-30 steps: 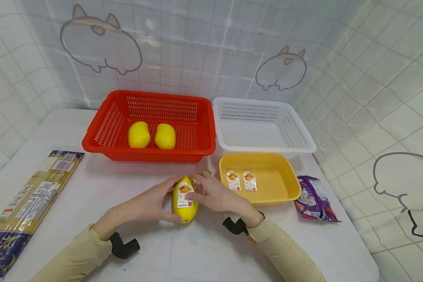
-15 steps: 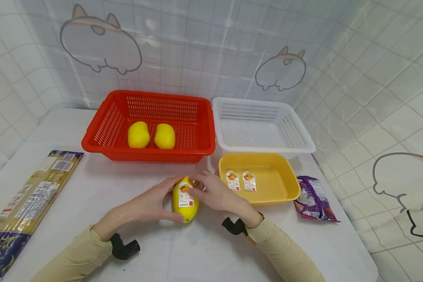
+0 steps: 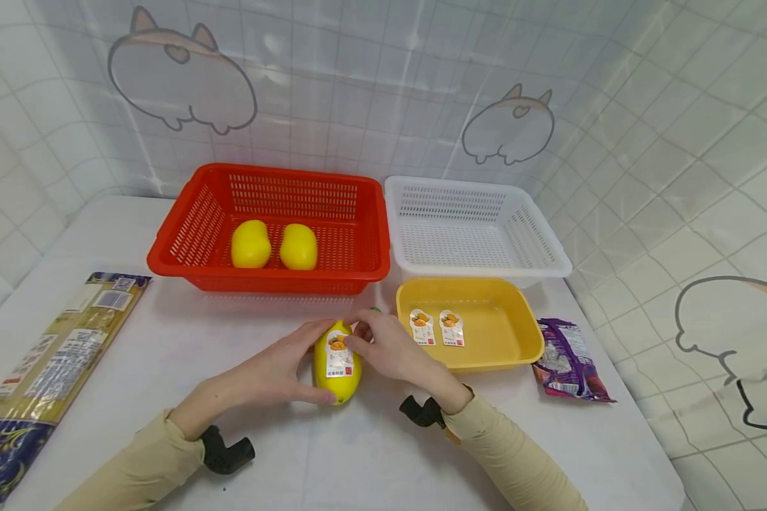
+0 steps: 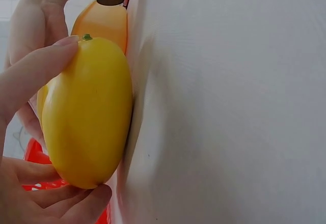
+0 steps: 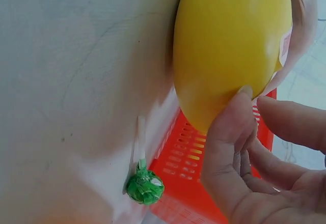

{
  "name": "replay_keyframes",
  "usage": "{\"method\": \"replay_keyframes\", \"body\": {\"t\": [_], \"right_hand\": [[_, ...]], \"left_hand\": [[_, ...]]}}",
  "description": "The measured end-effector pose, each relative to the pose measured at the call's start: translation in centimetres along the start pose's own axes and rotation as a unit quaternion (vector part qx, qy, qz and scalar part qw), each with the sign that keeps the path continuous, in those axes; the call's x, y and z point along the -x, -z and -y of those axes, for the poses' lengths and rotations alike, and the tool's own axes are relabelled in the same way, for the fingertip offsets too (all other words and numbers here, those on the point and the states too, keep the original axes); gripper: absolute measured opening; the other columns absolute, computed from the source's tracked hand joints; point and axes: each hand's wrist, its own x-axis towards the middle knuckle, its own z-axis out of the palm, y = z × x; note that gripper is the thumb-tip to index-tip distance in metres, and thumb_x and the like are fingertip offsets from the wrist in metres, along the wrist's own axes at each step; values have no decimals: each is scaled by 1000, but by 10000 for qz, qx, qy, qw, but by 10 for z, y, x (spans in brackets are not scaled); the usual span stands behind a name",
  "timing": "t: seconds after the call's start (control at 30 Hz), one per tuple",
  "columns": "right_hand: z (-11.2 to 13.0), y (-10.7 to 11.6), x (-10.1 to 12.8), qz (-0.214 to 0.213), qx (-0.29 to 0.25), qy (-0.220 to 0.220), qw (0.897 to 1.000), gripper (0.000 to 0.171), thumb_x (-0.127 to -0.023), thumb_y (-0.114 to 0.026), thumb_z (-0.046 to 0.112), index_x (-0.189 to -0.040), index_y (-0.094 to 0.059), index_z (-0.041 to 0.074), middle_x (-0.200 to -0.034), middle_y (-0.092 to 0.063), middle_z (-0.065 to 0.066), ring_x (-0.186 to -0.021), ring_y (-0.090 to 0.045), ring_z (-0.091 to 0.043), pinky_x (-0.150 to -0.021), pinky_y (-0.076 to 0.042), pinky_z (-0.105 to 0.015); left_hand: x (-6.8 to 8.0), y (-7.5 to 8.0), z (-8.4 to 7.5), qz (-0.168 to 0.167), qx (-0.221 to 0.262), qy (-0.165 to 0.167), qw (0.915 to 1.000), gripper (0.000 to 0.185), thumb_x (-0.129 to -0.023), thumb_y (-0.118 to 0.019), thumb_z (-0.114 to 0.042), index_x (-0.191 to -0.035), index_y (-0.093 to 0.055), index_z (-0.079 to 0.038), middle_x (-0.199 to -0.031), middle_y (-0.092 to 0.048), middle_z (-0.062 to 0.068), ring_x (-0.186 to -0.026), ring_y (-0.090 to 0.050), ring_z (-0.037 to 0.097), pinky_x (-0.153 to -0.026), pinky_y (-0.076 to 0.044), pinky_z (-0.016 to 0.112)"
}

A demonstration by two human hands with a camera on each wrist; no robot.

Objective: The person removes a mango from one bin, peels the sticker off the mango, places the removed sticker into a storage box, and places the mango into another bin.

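Note:
A yellow mango (image 3: 339, 387) lies on the table before me, with a white sticker (image 3: 340, 362) printed with orange fruit on its upper side. My left hand (image 3: 271, 369) grips the mango by its two ends, thumb at the near end and fingers at the far end. Curled fingers of my right hand (image 3: 393, 351) touch the mango's right side. Their thumb and index fingertip meet at the sticker's edge, as the right wrist view shows. In the left wrist view, the mango (image 4: 89, 117) hides most of the right hand's fingers.
Behind stands a red basket (image 3: 281, 277) with two yellow mangoes (image 3: 251, 245), beside a white basket (image 3: 479, 270). A yellow tray (image 3: 492, 333) bears two similar stickers (image 3: 451, 328). A green lollipop (image 5: 145, 186), a purple packet (image 3: 569, 358) and a long noodle-like packet (image 3: 57, 369) lie around.
My right thumb has drawn back slightly across the sticker toward its upper right edge, uncovering more of it. My left hand keeps its hold on the mango.

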Motion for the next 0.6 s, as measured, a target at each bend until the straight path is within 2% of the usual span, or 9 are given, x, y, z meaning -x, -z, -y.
{"method": "replay_keyframes", "body": {"t": [0.17, 0.3, 0.5, 0.6], "right_hand": [[0, 0, 0, -57, -308, -140, 9994, 15, -95, -67, 14, -107, -67, 5, -85, -64, -1, -74, -58, -13, -60, -54, -20], [-1, -1, -1, -59, -489, -208, 9986, 11, -95, -68, 11, -104, -68, 5, -85, -65, -2, -72, -60, -14, -60, -55, -20], [2, 0, 0, -93, -599, -219, 9979, 11, -95, -68, 10, -103, -69, 3, -85, -68, -3, -76, -68, -29, -60, -57, -22], [2, 0, 0, -90, -617, -212, 9978, 11, -94, -68, 10, -102, -70, 2, -85, -68, -4, -76, -68, -30, -59, -57, -22]], "left_hand": [[1, -1, 0, 8, -147, 28, 9999, 116, -70, -85, -58, -158, -26, -11, -162, -29, 8, -142, -39, 29, -114, -38, 53], [0, -3, 0, -47, -193, 27, 9998, 115, -70, -84, -60, -157, -27, -10, -161, -30, 8, -142, -39, 28, -114, -38, 53], [1, -3, -1, -130, -257, -7, 9996, 115, -71, -83, -61, -157, -28, -10, -160, -32, 7, -141, -40, 27, -114, -38, 54], [1, -4, -1, -139, -250, -22, 9996, 115, -71, -83, -61, -157, -27, -9, -160, -31, 7, -142, -39, 28, -114, -38, 54]]}}
